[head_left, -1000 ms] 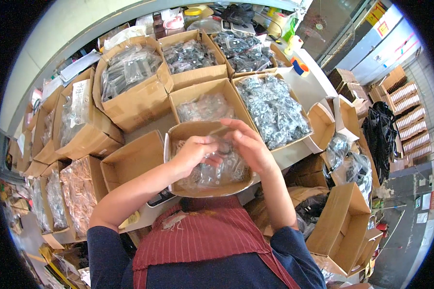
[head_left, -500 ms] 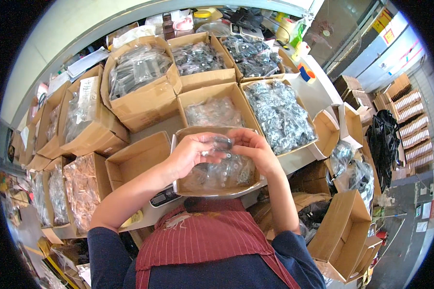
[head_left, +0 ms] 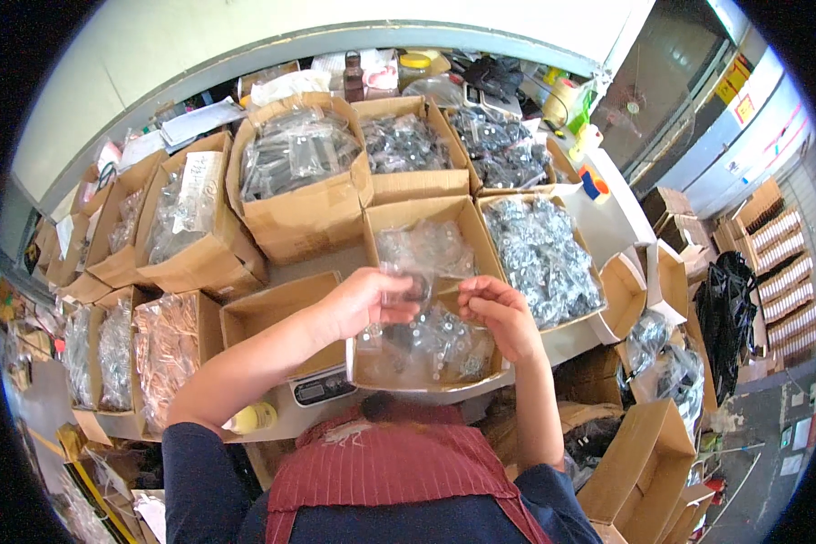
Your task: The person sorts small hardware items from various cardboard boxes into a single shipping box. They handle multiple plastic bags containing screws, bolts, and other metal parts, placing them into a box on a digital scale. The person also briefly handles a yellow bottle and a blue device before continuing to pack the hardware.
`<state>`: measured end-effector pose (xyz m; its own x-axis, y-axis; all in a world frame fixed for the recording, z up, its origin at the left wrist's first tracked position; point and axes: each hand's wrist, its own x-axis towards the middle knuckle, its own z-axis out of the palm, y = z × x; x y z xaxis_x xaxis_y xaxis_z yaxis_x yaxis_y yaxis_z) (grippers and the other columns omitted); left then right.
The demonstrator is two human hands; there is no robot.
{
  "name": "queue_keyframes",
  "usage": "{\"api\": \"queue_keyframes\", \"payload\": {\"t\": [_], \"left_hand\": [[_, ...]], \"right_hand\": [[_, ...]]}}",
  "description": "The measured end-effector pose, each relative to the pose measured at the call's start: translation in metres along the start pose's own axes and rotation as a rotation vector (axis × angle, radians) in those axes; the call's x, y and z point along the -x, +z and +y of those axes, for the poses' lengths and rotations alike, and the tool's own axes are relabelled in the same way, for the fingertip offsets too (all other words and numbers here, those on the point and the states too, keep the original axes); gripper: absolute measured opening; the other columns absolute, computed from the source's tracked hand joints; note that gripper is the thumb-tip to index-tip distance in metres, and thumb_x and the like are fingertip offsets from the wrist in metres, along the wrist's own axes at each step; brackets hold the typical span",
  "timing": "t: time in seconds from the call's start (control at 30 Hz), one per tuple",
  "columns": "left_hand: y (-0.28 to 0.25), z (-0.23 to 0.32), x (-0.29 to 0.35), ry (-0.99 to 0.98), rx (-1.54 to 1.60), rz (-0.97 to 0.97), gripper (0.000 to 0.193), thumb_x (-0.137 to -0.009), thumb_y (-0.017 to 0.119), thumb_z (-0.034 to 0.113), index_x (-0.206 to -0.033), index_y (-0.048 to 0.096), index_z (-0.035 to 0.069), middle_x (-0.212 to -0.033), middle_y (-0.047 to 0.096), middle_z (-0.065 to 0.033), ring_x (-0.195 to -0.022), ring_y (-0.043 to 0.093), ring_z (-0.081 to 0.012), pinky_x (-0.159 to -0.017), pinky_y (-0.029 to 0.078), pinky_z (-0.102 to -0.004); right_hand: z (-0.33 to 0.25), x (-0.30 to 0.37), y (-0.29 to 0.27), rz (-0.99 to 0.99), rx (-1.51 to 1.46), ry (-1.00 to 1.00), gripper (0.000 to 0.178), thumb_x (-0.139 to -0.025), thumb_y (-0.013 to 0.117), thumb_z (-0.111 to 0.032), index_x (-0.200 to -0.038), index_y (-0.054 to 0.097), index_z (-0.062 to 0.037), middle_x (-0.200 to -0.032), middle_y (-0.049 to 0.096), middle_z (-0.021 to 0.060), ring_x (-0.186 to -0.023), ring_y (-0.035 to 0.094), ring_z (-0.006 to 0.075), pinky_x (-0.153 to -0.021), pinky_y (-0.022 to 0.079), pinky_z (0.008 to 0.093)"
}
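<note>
Cluttered white table (head_left: 624, 216), clear bag (head_left: 417, 288) in left grip (head_left: 368, 302)

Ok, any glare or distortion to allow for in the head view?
Head view: fisheye bends the grey wall trim into an arc; bright glints speckle the silvery bags at right; the clear packet at the left hand is hard to outline.

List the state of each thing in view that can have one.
Left hand: pinching a clear bag
Right hand: fingers pinched, hold unclear
Box below hands: open, holding clear bags
Box of coppery items: open
Yellow-lidded jar: closed
Brown bottle: upright
Lower-right box: open
</note>
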<state>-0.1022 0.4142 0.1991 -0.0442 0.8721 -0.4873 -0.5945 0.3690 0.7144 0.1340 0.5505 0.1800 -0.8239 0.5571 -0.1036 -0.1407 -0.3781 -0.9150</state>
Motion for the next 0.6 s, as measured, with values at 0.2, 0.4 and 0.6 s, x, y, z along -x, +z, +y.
{"api": "queue_keyframes", "payload": {"t": [0.2, 0.4, 0.6], "left_hand": [[0.012, 0.075, -0.056, 0.289, -0.12, -0.118, 0.026, -0.099, 0.062, 0.021, -0.118, 0.065, 0.003, -0.1, 0.073, -0.0107, -0.082, 0.071, -0.0162, -0.071, 0.06, -0.0282], [0.021, 0.088, -0.057, 0.242, -0.311, 0.028, 0.059, -0.1, 0.062, 0.034, -0.14, 0.042, -0.004, -0.125, 0.067, -0.0227, -0.102, 0.072, -0.0291, -0.078, 0.062, -0.0384], [0.0, 0.016, -0.017, 0.702, -1.263, -0.003, 0.018, -0.094, 0.062, 0.006, -0.108, 0.072, 0.002, -0.095, 0.075, -0.0078, -0.089, 0.072, -0.0213, -0.079, 0.058, -0.036]], "right_hand": [[-0.002, 0.005, -0.007, 0.02, -0.009, -0.004, 0.027, -0.097, 0.058, -0.002, -0.123, 0.062, -0.0005, -0.109, 0.068, 0.0075, -0.093, 0.065, 0.0163, -0.088, 0.053, 0.0324], [-0.003, 0.006, -0.002, 0.114, -0.006, -0.025, 0.03, -0.099, 0.056, -0.004, -0.128, 0.058, -0.0026, -0.115, 0.067, 0.007, -0.096, 0.065, 0.0167, -0.09, 0.053, 0.0345], [0.008, 0.002, 0.0, -0.017, 0.199, -0.001, 0.027, -0.097, 0.061, -0.005, -0.124, 0.062, -0.002, -0.113, 0.067, 0.0046, -0.102, 0.063, 0.015, -0.092, 0.051, 0.0299]]}}
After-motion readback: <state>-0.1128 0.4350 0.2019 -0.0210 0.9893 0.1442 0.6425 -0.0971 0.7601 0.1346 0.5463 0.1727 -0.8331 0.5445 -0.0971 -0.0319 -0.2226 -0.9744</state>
